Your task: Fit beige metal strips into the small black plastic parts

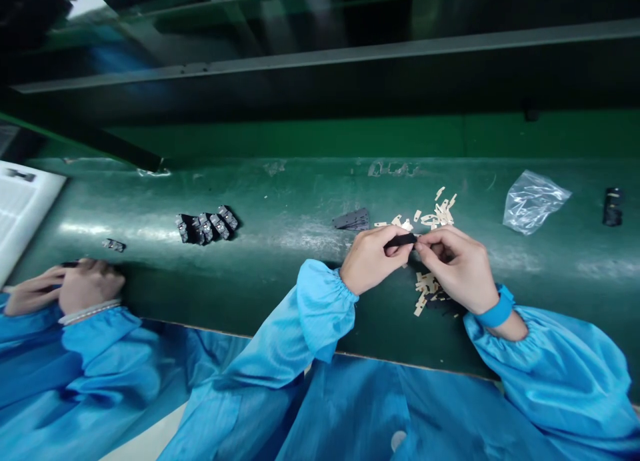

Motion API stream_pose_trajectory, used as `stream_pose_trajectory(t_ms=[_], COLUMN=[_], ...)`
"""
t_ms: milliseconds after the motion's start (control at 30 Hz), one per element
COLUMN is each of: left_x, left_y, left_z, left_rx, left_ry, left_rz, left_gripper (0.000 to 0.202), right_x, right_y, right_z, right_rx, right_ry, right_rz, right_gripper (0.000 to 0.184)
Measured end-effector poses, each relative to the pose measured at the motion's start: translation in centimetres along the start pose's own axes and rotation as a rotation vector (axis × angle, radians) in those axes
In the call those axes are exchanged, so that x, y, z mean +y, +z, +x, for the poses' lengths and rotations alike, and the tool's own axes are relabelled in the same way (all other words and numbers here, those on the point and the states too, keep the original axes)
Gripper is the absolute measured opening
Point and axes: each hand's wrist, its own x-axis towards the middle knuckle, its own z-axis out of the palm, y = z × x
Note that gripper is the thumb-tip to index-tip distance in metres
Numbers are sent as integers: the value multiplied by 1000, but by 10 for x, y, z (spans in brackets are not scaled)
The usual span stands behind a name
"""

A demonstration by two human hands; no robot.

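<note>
My left hand [373,258] is closed around a small black plastic part [401,240], its fingers wrapped over it. My right hand [457,264] is pinched at the right end of that same part, fingertips meeting the left hand's. Both hands hover just above the green work surface [280,248]. Several small cream-coloured metal tabs [439,213] lie scattered behind the hands, and another small heap of tabs [424,293] lies under my right palm. A flat dark piece [353,220] lies just left of the hands.
A row of black parts [206,226] lies mid-left, with a single one [114,245] further left. A crumpled clear plastic bag [531,201] and a black part [612,206] sit at the right. Another person's hands [67,289] work at the far left near a white sheet [20,204].
</note>
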Motion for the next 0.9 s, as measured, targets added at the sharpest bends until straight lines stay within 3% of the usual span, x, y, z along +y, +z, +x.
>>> stream_pose_trajectory(t_ms=[300, 433, 500, 600, 733, 900], left_x=[-1, -1, -3, -7, -11, -11], left_y=[-1, -6, -9, -11, -13, -12], left_z=[0, 1, 1, 1, 3, 4], left_rx=[-29, 87, 176, 250, 325, 378], left_ry=[-37, -7, 92, 290, 498, 594], left_rz=[-27, 37, 108, 267, 429, 441], left_gripper=[11, 12, 14, 18, 20, 21], right_x=[0, 13, 20, 26, 20, 6], right_y=[-1, -9, -13, -15, -19, -23], right_z=[4, 15, 19, 22, 18, 11], right_rx=[43, 262, 270, 204, 179, -284], right_ry=[1, 46, 43, -4, 37, 425], right_rz=[-11, -184, -295, -357, -198, 411], right_gripper=[10, 8, 16, 20, 12, 33])
